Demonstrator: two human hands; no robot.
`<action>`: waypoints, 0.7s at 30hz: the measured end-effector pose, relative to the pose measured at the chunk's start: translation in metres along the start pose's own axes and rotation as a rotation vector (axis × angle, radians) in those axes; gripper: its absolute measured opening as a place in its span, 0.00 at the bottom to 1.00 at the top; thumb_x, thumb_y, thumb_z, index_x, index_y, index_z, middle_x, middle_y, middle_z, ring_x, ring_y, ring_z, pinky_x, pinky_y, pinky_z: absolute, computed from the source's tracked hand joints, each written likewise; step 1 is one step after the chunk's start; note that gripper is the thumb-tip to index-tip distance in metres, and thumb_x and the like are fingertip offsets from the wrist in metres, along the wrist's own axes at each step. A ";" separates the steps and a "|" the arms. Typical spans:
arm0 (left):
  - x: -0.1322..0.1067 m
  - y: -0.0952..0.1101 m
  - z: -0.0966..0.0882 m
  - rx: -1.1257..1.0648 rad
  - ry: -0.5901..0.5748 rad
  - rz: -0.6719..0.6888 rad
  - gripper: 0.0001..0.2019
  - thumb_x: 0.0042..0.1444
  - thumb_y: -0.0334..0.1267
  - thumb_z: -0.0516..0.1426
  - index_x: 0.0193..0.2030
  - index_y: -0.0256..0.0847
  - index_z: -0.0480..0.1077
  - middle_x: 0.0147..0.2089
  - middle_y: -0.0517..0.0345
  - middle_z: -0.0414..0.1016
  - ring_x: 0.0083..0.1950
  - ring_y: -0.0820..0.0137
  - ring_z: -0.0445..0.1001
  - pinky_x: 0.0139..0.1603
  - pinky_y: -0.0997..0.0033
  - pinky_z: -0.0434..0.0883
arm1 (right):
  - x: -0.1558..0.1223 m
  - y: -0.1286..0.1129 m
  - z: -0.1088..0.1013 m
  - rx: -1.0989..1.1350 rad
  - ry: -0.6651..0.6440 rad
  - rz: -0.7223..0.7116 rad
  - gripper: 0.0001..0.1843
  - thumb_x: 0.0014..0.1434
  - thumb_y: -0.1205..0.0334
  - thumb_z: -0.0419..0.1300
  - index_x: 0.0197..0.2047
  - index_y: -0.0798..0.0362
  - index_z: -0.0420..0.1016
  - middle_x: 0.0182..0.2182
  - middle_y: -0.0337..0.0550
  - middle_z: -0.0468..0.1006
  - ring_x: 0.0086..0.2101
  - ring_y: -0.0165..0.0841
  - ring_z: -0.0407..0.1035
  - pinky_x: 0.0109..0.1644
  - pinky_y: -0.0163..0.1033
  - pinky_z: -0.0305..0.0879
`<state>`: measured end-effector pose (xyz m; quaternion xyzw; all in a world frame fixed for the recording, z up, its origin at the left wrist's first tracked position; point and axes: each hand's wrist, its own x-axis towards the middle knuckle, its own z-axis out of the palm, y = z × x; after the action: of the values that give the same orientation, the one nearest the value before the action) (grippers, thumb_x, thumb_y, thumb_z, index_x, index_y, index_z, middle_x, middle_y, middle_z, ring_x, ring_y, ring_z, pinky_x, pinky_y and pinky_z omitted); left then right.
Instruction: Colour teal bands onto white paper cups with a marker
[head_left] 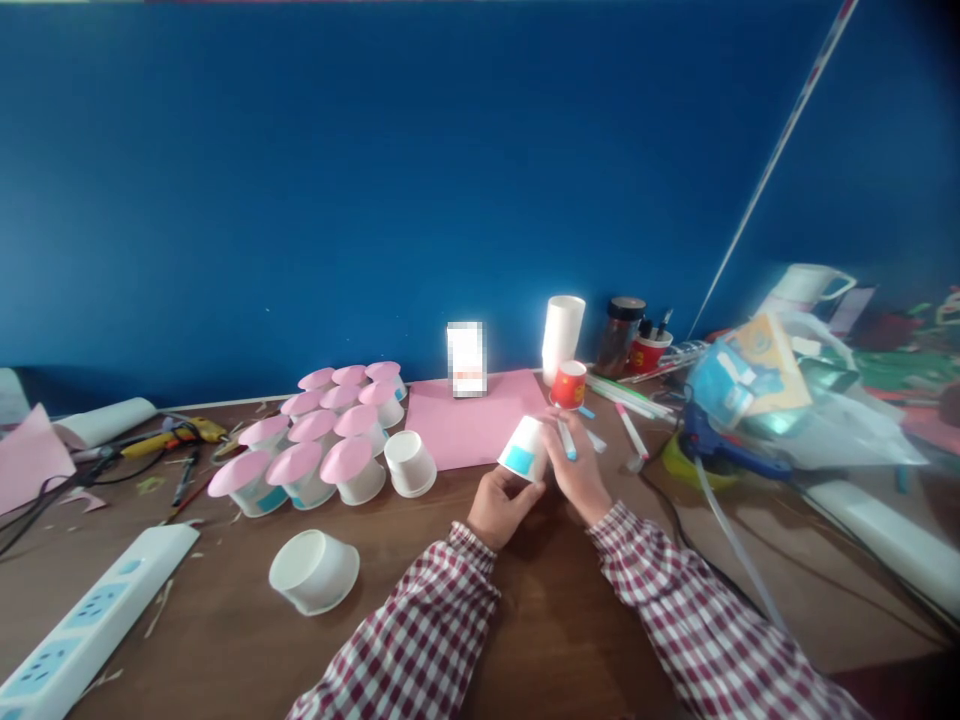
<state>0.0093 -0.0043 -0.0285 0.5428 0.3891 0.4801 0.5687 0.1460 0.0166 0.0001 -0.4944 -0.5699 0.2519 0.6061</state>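
Observation:
My left hand (501, 502) grips a white paper cup (525, 449) with a blue patch on its side, tilted on its side above the brown table (555, 620). My right hand (579, 470) rests against the cup and holds a pen with a blue cap (566, 437). Just beyond the cup lies a pink paper sheet (469, 418). Both sleeves are red and white check.
Several cups with pink lids (322, 440) cluster at the left, two bare white cups (409, 463) (315, 570) near them. A power strip (82, 625) lies front left. A red cup (568, 385), a stack of white cups (562, 335), markers and plastic bags (780, 400) crowd the right.

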 end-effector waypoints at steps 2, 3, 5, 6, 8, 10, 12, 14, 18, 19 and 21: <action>0.001 0.001 0.000 -0.073 0.000 -0.010 0.20 0.45 0.45 0.65 0.41 0.32 0.76 0.36 0.50 0.79 0.35 0.66 0.74 0.43 0.66 0.70 | 0.000 0.000 0.000 0.025 -0.002 0.021 0.20 0.61 0.47 0.53 0.49 0.53 0.68 0.47 0.51 0.75 0.48 0.40 0.70 0.50 0.46 0.68; 0.001 0.002 0.000 -0.122 -0.001 -0.017 0.20 0.45 0.45 0.65 0.42 0.33 0.76 0.36 0.50 0.79 0.36 0.67 0.74 0.44 0.66 0.70 | 0.000 0.000 0.000 0.037 -0.001 0.033 0.20 0.62 0.47 0.53 0.49 0.53 0.68 0.48 0.51 0.75 0.48 0.40 0.70 0.50 0.46 0.68; 0.001 0.002 0.000 -0.208 -0.010 -0.038 0.20 0.45 0.45 0.66 0.42 0.33 0.76 0.36 0.51 0.79 0.36 0.67 0.74 0.44 0.66 0.69 | 0.000 0.000 0.000 0.048 -0.003 0.049 0.20 0.61 0.47 0.54 0.50 0.52 0.68 0.48 0.50 0.75 0.49 0.40 0.69 0.51 0.46 0.68; 0.001 0.001 0.000 -0.234 -0.020 -0.050 0.19 0.45 0.44 0.66 0.41 0.33 0.76 0.36 0.51 0.79 0.36 0.67 0.74 0.44 0.65 0.70 | 0.000 -0.001 0.001 0.047 -0.008 0.051 0.20 0.60 0.48 0.55 0.50 0.52 0.68 0.48 0.50 0.75 0.49 0.40 0.70 0.51 0.46 0.68; 0.000 0.000 0.001 -0.254 -0.048 -0.063 0.18 0.45 0.43 0.65 0.40 0.33 0.76 0.36 0.50 0.79 0.37 0.66 0.74 0.45 0.64 0.69 | -0.001 -0.003 0.001 0.045 -0.016 0.051 0.21 0.59 0.48 0.56 0.50 0.52 0.68 0.47 0.49 0.75 0.48 0.40 0.70 0.51 0.47 0.68; 0.000 0.000 0.002 -0.264 -0.056 -0.057 0.17 0.46 0.42 0.66 0.40 0.33 0.76 0.37 0.50 0.79 0.38 0.65 0.74 0.46 0.64 0.69 | -0.001 -0.004 0.002 0.054 -0.014 0.055 0.21 0.59 0.48 0.57 0.50 0.52 0.68 0.47 0.49 0.75 0.48 0.40 0.70 0.52 0.47 0.68; -0.001 0.001 0.003 -0.285 -0.041 -0.055 0.16 0.45 0.39 0.66 0.40 0.33 0.77 0.38 0.50 0.79 0.38 0.66 0.74 0.46 0.65 0.69 | 0.000 -0.005 0.001 0.062 -0.004 0.054 0.21 0.59 0.48 0.57 0.50 0.52 0.68 0.47 0.50 0.75 0.48 0.41 0.70 0.52 0.47 0.68; -0.002 0.004 0.004 -0.331 -0.018 -0.081 0.15 0.43 0.38 0.67 0.38 0.33 0.76 0.35 0.51 0.79 0.35 0.68 0.74 0.42 0.68 0.69 | 0.001 -0.006 0.000 0.059 0.022 0.039 0.21 0.58 0.49 0.57 0.50 0.52 0.68 0.47 0.50 0.75 0.48 0.40 0.70 0.52 0.48 0.68; -0.001 0.014 0.003 -0.531 0.029 -0.227 0.13 0.42 0.33 0.65 0.36 0.33 0.73 0.36 0.49 0.78 0.36 0.69 0.75 0.36 0.73 0.69 | 0.004 -0.007 -0.004 0.034 0.067 0.012 0.20 0.59 0.50 0.57 0.49 0.53 0.69 0.48 0.50 0.74 0.48 0.40 0.70 0.53 0.47 0.67; -0.001 0.017 0.003 -0.574 0.052 -0.270 0.12 0.43 0.33 0.64 0.36 0.34 0.71 0.35 0.49 0.77 0.37 0.68 0.75 0.34 0.73 0.70 | 0.005 -0.007 -0.005 0.029 0.072 0.006 0.19 0.59 0.50 0.57 0.50 0.53 0.69 0.49 0.50 0.74 0.48 0.40 0.70 0.53 0.46 0.67; 0.000 0.022 0.001 -0.634 0.116 -0.317 0.14 0.46 0.32 0.61 0.41 0.37 0.67 0.35 0.51 0.77 0.36 0.67 0.76 0.32 0.72 0.70 | 0.006 -0.007 -0.007 0.018 0.075 -0.015 0.20 0.59 0.51 0.57 0.51 0.53 0.68 0.50 0.50 0.73 0.49 0.40 0.69 0.52 0.45 0.68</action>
<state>0.0075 -0.0058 -0.0071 0.2440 0.3320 0.5127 0.7532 0.1519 0.0168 0.0101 -0.4940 -0.5480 0.2338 0.6332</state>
